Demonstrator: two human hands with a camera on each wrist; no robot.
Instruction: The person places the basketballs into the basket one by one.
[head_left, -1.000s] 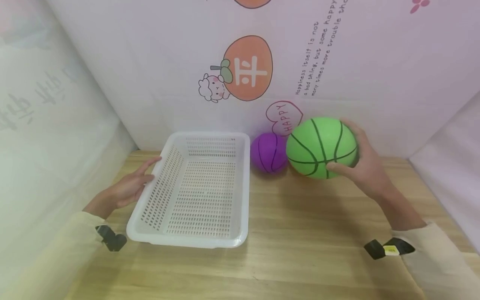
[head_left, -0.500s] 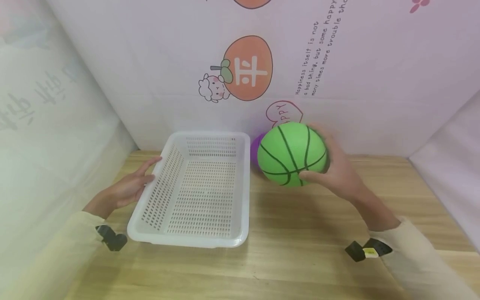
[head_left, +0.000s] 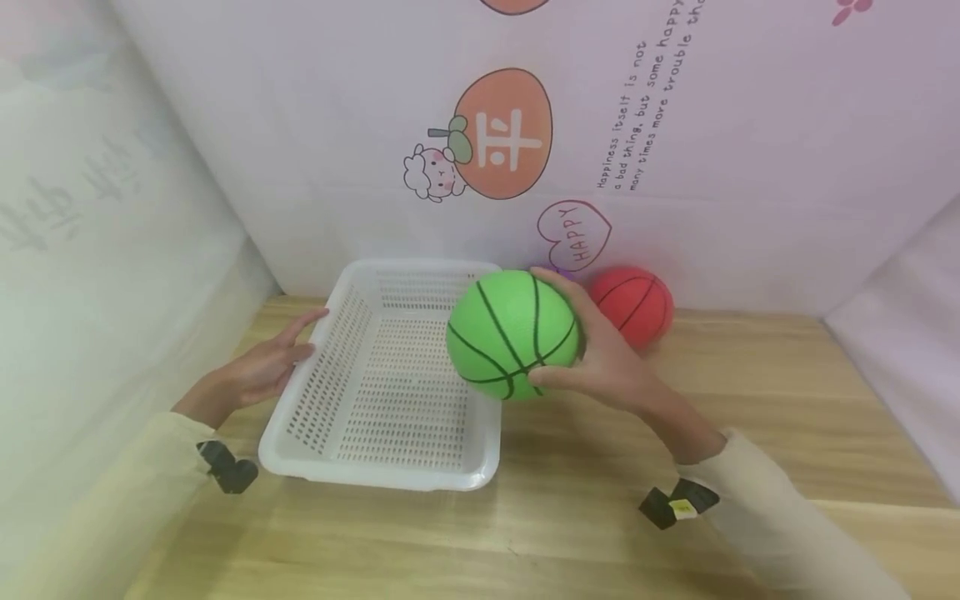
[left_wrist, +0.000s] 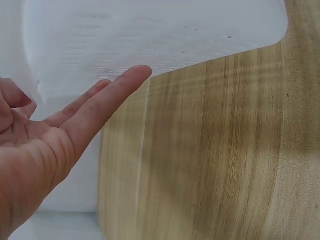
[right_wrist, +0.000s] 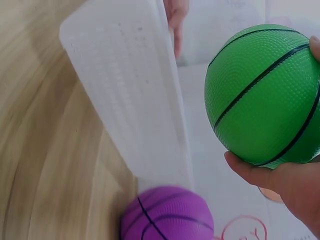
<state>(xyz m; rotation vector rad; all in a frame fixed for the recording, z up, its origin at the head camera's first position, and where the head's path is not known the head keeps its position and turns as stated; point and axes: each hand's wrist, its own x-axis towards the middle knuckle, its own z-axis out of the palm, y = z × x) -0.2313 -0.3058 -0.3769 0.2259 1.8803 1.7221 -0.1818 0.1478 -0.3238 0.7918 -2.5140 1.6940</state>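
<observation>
The table [head_left: 480, 542] bears a basket [head_left: 382, 475], left hand [head_left: 264, 371] straight-fingered alongside, right hand [head_left: 609, 367] gripping a green ball [head_left: 506, 333] partly above.

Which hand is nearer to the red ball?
Right hand. Holding the green ball, it is left and in front of the red ball; the left hand is farther left, at the basket's left rim.

Green ball [head_left: 504, 329] with black lines

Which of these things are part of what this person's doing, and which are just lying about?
In use, it seems:
green ball, held by the right hand
white basket, left hand at its rim

Lying about for now:
purple ball
red ball
</observation>
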